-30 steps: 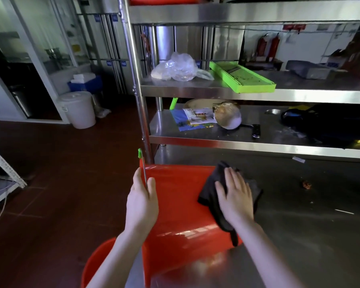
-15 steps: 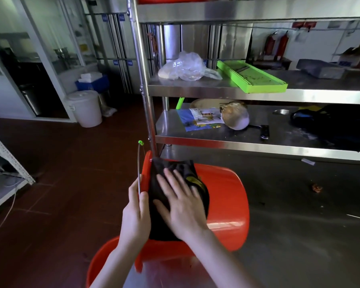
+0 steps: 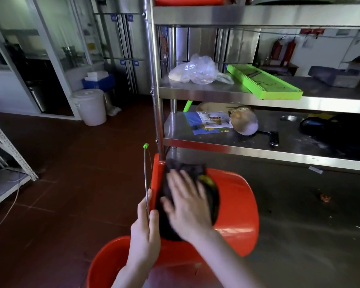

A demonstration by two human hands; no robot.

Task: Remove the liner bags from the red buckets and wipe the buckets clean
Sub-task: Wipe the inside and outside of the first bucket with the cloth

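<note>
Bucket (image 3: pixel 237 215) (tipped sideways), right hand (image 3: pixel 187 206) pressing cloth (image 3: pixel 183 166).

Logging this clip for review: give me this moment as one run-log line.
phase: wiping | left hand: grips rim of tipped red bucket | right hand: presses dark cloth against it | second red bucket: below
</note>
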